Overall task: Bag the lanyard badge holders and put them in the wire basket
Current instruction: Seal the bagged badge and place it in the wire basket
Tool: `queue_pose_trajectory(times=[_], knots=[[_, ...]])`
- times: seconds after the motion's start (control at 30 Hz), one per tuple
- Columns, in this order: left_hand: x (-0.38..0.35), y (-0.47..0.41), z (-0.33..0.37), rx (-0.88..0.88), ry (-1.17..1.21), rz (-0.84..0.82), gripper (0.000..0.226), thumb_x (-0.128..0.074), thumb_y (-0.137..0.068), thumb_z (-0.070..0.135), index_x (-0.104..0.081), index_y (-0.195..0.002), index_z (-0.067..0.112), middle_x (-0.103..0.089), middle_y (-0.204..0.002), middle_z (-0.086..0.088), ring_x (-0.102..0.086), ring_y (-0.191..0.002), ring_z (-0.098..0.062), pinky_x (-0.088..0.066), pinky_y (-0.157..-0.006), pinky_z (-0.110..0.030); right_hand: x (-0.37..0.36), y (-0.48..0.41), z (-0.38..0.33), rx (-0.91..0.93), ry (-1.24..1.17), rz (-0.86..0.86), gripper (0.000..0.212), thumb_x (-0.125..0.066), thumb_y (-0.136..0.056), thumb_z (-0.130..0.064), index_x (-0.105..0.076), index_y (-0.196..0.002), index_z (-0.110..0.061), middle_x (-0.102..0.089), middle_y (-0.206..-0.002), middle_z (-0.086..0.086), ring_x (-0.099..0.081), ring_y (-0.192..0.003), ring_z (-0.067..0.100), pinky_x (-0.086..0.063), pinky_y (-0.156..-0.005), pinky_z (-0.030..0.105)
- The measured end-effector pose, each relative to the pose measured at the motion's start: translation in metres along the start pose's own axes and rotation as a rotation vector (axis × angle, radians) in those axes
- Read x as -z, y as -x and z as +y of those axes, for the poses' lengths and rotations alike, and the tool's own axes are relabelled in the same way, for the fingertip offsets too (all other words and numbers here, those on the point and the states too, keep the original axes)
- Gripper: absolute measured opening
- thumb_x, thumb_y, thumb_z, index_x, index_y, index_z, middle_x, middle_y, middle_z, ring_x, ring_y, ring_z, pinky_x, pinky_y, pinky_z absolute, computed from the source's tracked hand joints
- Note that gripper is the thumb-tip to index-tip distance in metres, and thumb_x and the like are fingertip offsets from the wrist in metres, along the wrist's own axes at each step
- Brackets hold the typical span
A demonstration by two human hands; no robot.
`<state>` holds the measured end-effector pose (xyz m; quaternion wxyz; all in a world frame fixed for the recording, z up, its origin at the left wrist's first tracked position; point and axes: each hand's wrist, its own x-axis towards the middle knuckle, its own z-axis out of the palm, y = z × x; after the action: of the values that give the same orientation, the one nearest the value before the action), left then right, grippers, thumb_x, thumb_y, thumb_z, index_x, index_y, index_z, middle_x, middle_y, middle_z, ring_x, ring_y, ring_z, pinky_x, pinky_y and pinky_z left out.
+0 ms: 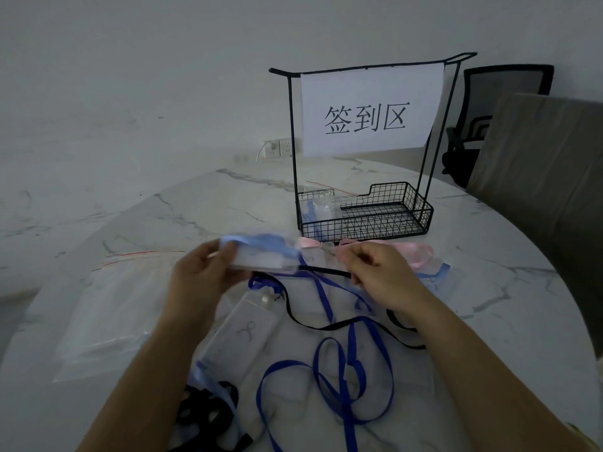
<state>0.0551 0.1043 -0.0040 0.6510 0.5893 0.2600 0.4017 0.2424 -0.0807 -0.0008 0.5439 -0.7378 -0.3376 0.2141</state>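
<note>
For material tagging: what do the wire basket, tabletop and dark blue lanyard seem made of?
Wire basket: thin metal wire, matte black coating, open grid. Tabletop: marble or marble-look, white with grey veins, faint sheen. Dark blue lanyard: likely flat woven fabric ribbon; it loops limply.

Round marble table [228, 203], pale wall [130, 60], wall socket [282, 147], black mesh chair [502, 93], dim light.

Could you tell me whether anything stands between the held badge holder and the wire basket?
Nothing tall does. The badge holder is in the left hand, the right hand pinching a black strap beside it; only a pink lanyard lies flat before the low front wall of the wire basket.
</note>
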Motion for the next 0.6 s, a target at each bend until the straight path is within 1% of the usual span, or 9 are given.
queue_pose_trajectory(times=[0.07, 0.13, 0.2, 0.27, 0.33, 0.4, 0.5, 0.53, 0.6], knots=[[0.023, -0.009, 0.005, 0.006, 0.122, 0.128, 0.016, -0.063, -0.094, 0.021, -0.071, -0.102, 0.01, -0.074, -0.096, -0.012, -0.073, -0.08, -0.017, -0.059, -0.073, -0.025, 0.006, -0.003, 0.001, -0.051, -0.121, 0.086, 0.024, -0.061, -0.097, -0.036, -0.071, -0.087, -0.016, -0.063, -0.061, -0.007, -0.056, -0.052, -0.001, -0.046, -0.054, 0.018], [0.033, -0.014, 0.008, 0.0, 0.157, 0.175, 0.014, -0.062, -0.095, 0.02, -0.072, -0.1, 0.012, -0.072, -0.099, -0.013, -0.072, -0.08, -0.017, -0.06, -0.073, -0.025, 0.005, -0.002, -0.001, -0.065, -0.237, 0.088, 0.025, -0.063, -0.096, -0.034, -0.071, -0.087, -0.012, -0.066, -0.064, -0.004, -0.059, -0.056, 0.003, -0.047, -0.054, 0.019], [0.027, -0.014, 0.008, -0.006, 0.15, 0.153, 0.014, -0.061, -0.095, 0.02, -0.071, -0.101, 0.011, -0.072, -0.096, -0.012, -0.071, -0.079, -0.017, -0.06, -0.072, -0.026, -0.004, 0.001, -0.005, -0.045, -0.291, 0.01, 0.022, -0.066, -0.093, -0.038, -0.072, -0.092, -0.017, -0.073, -0.078, -0.005, -0.066, -0.065, 0.008, -0.05, -0.057, 0.019], [0.011, -0.008, 0.006, 0.003, 0.104, 0.077, 0.016, -0.061, -0.094, 0.019, -0.07, -0.102, 0.01, -0.075, -0.089, -0.008, -0.072, -0.077, -0.016, -0.06, -0.068, -0.025, -0.017, 0.006, -0.008, -0.043, -0.345, -0.082, 0.015, -0.068, -0.089, -0.043, -0.074, -0.095, -0.03, -0.075, -0.094, -0.006, -0.071, -0.072, 0.011, -0.053, -0.06, 0.019], [-0.003, 0.001, 0.005, 0.019, 0.028, 0.002, 0.021, -0.062, -0.091, 0.023, -0.069, -0.106, 0.009, -0.076, -0.087, -0.006, -0.072, -0.075, -0.017, -0.059, -0.066, -0.024, -0.027, 0.01, -0.011, -0.04, -0.355, -0.154, 0.01, -0.067, -0.089, -0.046, -0.075, -0.092, -0.04, -0.075, -0.099, -0.01, -0.073, -0.074, 0.012, -0.053, -0.061, 0.018], [-0.013, 0.009, 0.005, 0.021, -0.042, -0.077, 0.026, -0.063, -0.088, 0.025, -0.069, -0.108, 0.009, -0.076, -0.09, -0.009, -0.073, -0.077, -0.023, -0.059, -0.066, -0.026, -0.033, 0.012, -0.013, -0.026, -0.348, -0.166, 0.014, -0.065, -0.092, -0.045, -0.077, -0.088, -0.039, -0.075, -0.084, -0.006, -0.07, -0.067, 0.008, -0.052, -0.058, 0.017], [-0.018, 0.014, 0.008, -0.016, -0.174, -0.178, 0.03, -0.064, -0.084, 0.037, -0.073, -0.104, 0.016, -0.076, -0.092, -0.007, -0.072, -0.081, -0.025, -0.06, -0.067, -0.029, -0.033, 0.011, -0.01, -0.002, -0.321, -0.075, 0.02, -0.065, -0.093, -0.036, -0.077, -0.091, -0.019, -0.064, -0.058, -0.003, -0.057, -0.051, 0.003, -0.047, -0.051, 0.016], [-0.018, 0.013, 0.01, -0.041, -0.248, -0.161, 0.033, -0.062, -0.085, 0.043, -0.074, -0.103, 0.018, -0.077, -0.092, -0.003, -0.072, -0.082, -0.022, -0.06, -0.067, -0.029, -0.031, 0.011, -0.008, 0.0, -0.311, -0.048, 0.022, -0.065, -0.094, -0.035, -0.076, -0.092, -0.015, -0.063, -0.056, -0.003, -0.055, -0.049, 0.003, -0.045, -0.05, 0.016], [-0.009, 0.006, 0.012, -0.113, -0.491, -0.003, 0.041, -0.054, -0.091, 0.053, -0.074, -0.104, 0.02, -0.076, -0.093, 0.004, -0.07, -0.084, -0.015, -0.057, -0.071, -0.03, -0.029, 0.009, -0.006, -0.004, -0.293, -0.023, 0.023, -0.066, -0.093, -0.034, -0.076, -0.091, -0.014, -0.062, -0.054, -0.003, -0.053, -0.048, 0.004, -0.045, -0.05, 0.015]])
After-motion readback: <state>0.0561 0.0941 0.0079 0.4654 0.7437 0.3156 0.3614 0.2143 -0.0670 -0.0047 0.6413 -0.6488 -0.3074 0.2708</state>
